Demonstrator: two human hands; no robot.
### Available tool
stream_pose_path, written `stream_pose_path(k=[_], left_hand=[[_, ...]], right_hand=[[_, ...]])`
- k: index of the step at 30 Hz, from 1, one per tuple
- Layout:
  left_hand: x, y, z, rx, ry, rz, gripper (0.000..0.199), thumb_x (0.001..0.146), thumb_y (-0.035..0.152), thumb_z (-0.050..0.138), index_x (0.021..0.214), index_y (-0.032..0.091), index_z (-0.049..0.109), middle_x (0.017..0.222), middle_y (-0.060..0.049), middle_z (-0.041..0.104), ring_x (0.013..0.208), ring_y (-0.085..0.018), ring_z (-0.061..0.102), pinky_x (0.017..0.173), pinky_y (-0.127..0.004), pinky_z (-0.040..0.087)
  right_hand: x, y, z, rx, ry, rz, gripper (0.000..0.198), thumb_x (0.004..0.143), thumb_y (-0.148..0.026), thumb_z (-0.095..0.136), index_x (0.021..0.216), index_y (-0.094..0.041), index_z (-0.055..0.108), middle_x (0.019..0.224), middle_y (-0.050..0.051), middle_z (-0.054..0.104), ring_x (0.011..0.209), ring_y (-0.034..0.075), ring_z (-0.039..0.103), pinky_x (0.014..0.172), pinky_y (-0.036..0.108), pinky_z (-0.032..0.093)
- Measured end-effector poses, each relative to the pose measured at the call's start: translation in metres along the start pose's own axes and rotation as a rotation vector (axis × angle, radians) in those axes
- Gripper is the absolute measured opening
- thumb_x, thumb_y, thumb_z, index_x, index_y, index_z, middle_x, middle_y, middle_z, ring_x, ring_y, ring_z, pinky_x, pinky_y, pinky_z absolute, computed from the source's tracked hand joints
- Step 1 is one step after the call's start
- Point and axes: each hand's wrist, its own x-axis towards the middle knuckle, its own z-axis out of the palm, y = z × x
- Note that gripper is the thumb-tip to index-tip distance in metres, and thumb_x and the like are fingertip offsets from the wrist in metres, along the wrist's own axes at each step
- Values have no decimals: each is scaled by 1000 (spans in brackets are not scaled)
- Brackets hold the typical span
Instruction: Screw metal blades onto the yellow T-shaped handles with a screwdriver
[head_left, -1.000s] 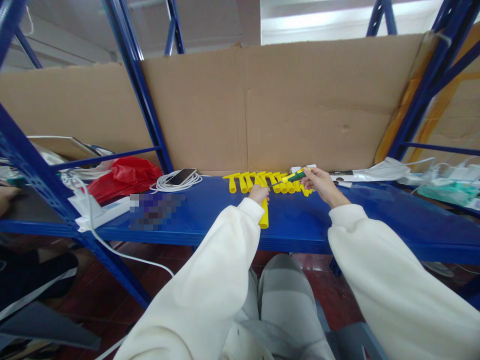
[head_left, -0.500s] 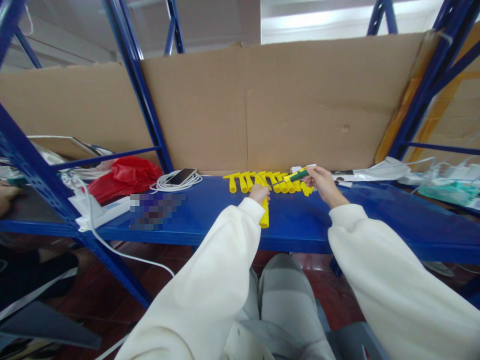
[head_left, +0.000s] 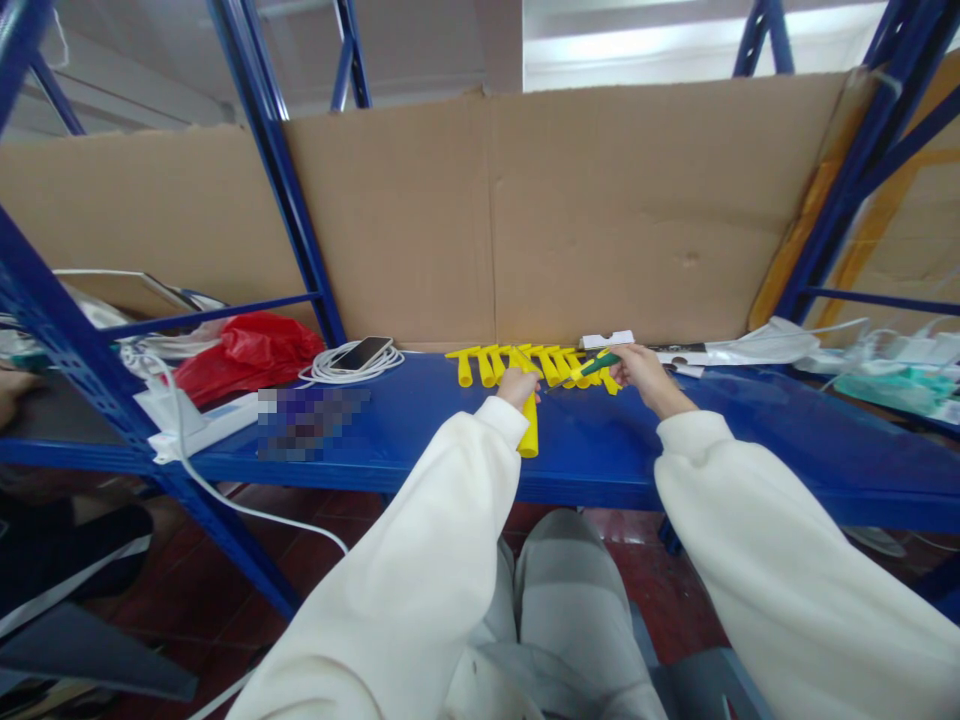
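My left hand is closed around a yellow plastic piece with a tube-like end that points toward me, over the blue shelf. In my right hand is a screwdriver with a green and yellow handle, gripped near the handle's end. Its shaft points left and down toward my left hand; whether the tip touches the piece I cannot tell. Behind both hands, several similar T-shaped yellow pieces lie in a row on the shelf.
A phone lies on a coiled white cable at left, beside a red plastic bag and a white power strip. Cardboard stands along the back. A small white box and white packaging lie at right.
My right hand has shifted slightly lower, and the screwdriver's handle has dropped, uncovering the small white box behind it. My left hand and the yellow piece stay in place.
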Motion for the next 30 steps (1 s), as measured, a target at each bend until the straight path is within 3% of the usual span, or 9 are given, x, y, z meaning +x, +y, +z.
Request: stream_pose_path(k=[7,9,13,18,21,24,27,30], left_hand=[[-2,2,0,30,13,32,11,86,9,54,83,13,64,59,3,54,43,-9,47,51,-23,44],[0,2,-1,4,26,52,14,86,8,54,94,12,65,66,2,59,45,-8,49,51,-22,46],[5,-1,0,9,39,106,42,81,4,55,121,14,62,92,-4,68,51,-7,57,51,-19,50],[10,-1,1,118,-26,196,57,90,10,52,146,19,49,117,-11,69,61,-9,66,55,-20,54],[12,0,0,250,-87,291,62,93,11,50,154,21,43,131,-13,65,64,-10,68,63,-24,58],[14,-2,-2,452,-158,396,62,94,14,52,155,18,42,136,-14,65,71,-14,72,77,-31,61],[16,-4,-4,640,-190,546,59,95,15,53,153,17,46,136,-13,67,100,-21,74,98,-36,56],[16,-6,-5,796,-163,669,56,94,14,54,150,17,51,144,-12,62,128,-23,62,114,-37,44]], right_hand=[[-11,-1,1,-291,-249,221,5,92,-20,62,92,-15,62,59,0,65,43,8,50,41,17,34],[-12,2,1,-368,-304,206,10,91,-20,65,100,-16,63,62,0,67,44,7,50,42,17,35],[-10,7,-1,-491,-378,112,22,86,-23,73,106,-17,66,65,-2,67,46,6,49,42,16,34],[-5,9,-5,-560,-432,62,25,83,-24,75,107,-17,72,68,-1,67,52,8,54,46,16,39],[0,10,-7,-573,-383,67,27,84,-24,72,110,-16,73,78,3,72,55,9,59,48,17,41],[10,14,-14,-665,-224,38,29,87,-17,63,114,-12,74,92,9,76,60,11,63,51,19,45],[24,20,-26,-906,-9,-48,33,85,-10,57,113,-10,76,102,14,77,80,19,72,67,24,53],[35,27,-43,-1131,78,-71,37,79,-8,60,110,-16,79,108,14,77,100,25,72,83,28,54]])
